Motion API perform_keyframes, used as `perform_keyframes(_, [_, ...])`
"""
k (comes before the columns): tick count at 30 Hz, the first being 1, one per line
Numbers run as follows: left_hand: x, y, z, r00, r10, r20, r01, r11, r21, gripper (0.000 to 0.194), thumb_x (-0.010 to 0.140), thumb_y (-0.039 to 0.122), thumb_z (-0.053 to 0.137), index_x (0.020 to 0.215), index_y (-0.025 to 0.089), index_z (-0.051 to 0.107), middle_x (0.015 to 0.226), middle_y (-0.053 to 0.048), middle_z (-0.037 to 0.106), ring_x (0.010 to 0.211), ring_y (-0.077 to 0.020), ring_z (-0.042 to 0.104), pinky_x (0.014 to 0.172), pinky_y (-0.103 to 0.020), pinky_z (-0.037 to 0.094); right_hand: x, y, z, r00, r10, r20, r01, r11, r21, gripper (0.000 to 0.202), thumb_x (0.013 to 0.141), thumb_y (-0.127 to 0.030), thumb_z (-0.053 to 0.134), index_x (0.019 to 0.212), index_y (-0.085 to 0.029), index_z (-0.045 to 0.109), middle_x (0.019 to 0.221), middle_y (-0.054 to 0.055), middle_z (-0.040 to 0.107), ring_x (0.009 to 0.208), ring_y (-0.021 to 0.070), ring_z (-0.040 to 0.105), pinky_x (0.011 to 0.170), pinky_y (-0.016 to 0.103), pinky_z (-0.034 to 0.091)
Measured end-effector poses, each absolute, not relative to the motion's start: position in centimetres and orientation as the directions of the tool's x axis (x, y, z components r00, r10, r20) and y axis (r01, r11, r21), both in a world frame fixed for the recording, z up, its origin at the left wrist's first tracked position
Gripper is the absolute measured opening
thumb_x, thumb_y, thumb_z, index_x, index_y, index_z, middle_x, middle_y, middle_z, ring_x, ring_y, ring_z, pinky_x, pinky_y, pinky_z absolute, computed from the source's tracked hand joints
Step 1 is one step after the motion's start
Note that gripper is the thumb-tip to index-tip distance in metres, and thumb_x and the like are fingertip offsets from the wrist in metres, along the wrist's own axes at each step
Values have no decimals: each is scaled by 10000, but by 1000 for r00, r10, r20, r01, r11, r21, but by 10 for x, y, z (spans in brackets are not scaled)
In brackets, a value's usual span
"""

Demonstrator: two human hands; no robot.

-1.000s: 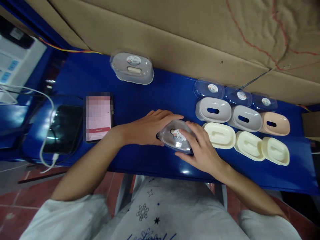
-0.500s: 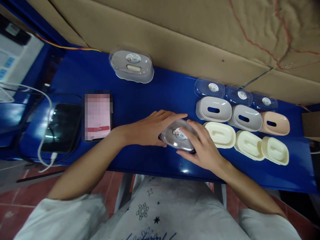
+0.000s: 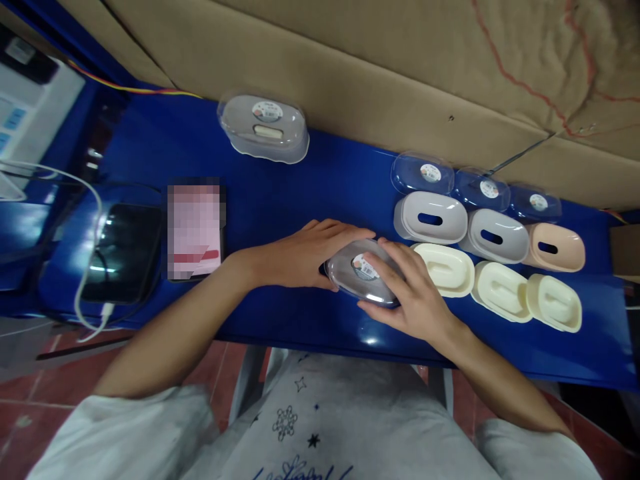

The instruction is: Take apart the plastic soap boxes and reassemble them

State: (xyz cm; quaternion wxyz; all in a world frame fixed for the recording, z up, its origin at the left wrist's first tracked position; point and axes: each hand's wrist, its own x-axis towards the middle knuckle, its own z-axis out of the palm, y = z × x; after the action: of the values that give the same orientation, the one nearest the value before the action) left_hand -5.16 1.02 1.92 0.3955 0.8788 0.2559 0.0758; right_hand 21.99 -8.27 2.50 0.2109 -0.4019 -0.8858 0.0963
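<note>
Between my two hands is an oval soap box (image 3: pixel 345 270) with a clear lid and a round white label, low over the blue table. My left hand (image 3: pixel 305 257) is closed around its left end, the thumb along the far side. On the right end, my right hand (image 3: pixel 413 290) grips it, with a finger across the lid by the label. My palms hide its ends and underside. Right of my hands lie grey soap trays (image 3: pixel 450 230) with oval slots, a peach tray (image 3: pixel 570 248), and cream bases (image 3: pixel 500 300). Clear lids (image 3: pixel 407 175) stand behind them.
A lidded grey soap box (image 3: pixel 237 143) stands at the back against the cardboard (image 3: pixel 350 80). To the left lie a phone (image 3: pixel 195 230) with a lit screen, a dark device (image 3: pixel 123 250) and a white cable (image 3: pixel 80 300). The table's front edge is close to my body.
The soap box and my right hand have shifted very slightly to the right. Both hands keep their hold, and the other pieces stay in place.
</note>
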Motion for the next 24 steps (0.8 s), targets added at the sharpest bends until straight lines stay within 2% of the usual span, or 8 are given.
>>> perform_keyframes(7, [-50,10,25,841,532,-95,412,-518,750,1013,908,346,840,1716,343,230,1704,-108,452,1548,-367,408,1268,-545,294,220,-81,22,-583,775,244,680,630,-375,819,1010,-476,719,1696,-252,332,1652,208,471,1538,430,467,1220,681,464])
perform_keyframes(11, [-51,11,23,850,521,-81,379,-497,780,1137,853,575,882,1737,345,206,1726,-123,426,1547,-399,396,1268,-562,281,219,-81,22,-579,777,247,682,628,-375,824,1014,-489,708,1709,-279,317,1664,196,467,1534,431,473,1210,685,469])
perform_keyframes(14, [-52,12,23,848,522,-94,386,-485,785,1162,847,707,842,1746,328,210,1730,-138,418,1550,-408,388,1275,-561,259,220,-81,22,-579,778,245,687,627,-368,836,1011,-497,712,1710,-266,317,1663,203,467,1536,431,470,1213,674,468])
perform_keyframes(24, [-54,13,23,847,524,-86,373,-473,798,1140,833,740,842,1732,329,273,1694,-137,463,1535,-394,411,1284,-551,261,219,-82,21,-584,775,241,700,631,-335,830,1018,-515,699,1708,-239,328,1650,216,479,1530,428,481,1213,666,474])
